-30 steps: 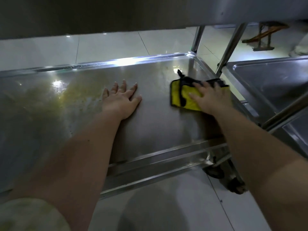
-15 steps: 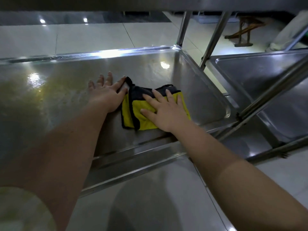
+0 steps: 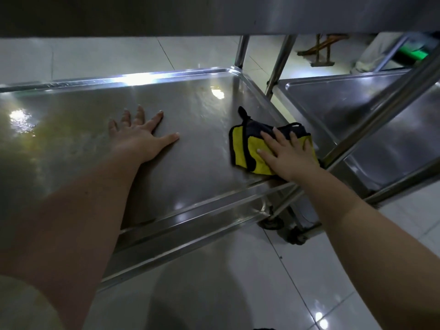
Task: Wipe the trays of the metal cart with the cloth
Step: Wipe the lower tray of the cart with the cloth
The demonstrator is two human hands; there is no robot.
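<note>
A folded yellow cloth with black trim (image 3: 245, 148) lies on the lower steel tray (image 3: 195, 110) of the metal cart, close to the tray's right rim. My right hand (image 3: 288, 156) presses flat on the cloth with straight fingers. My left hand (image 3: 140, 136) rests palm down on the bare tray surface, fingers spread, well left of the cloth. The tray shows wet streaks and light glare. The underside of an upper tray (image 3: 214, 15) fills the top of the view.
A second steel cart tray (image 3: 338, 110) stands right next to this one, with slanted tubular legs (image 3: 381, 108) crossing in front. Cart wheels (image 3: 273, 222) sit below the near right corner. White tiled floor (image 3: 214, 282) surrounds the carts; a wooden stand (image 3: 321, 51) is far back.
My right hand slid the cloth left until it met my left hand, then back to the right rim. My left hand stays flat on the tray.
</note>
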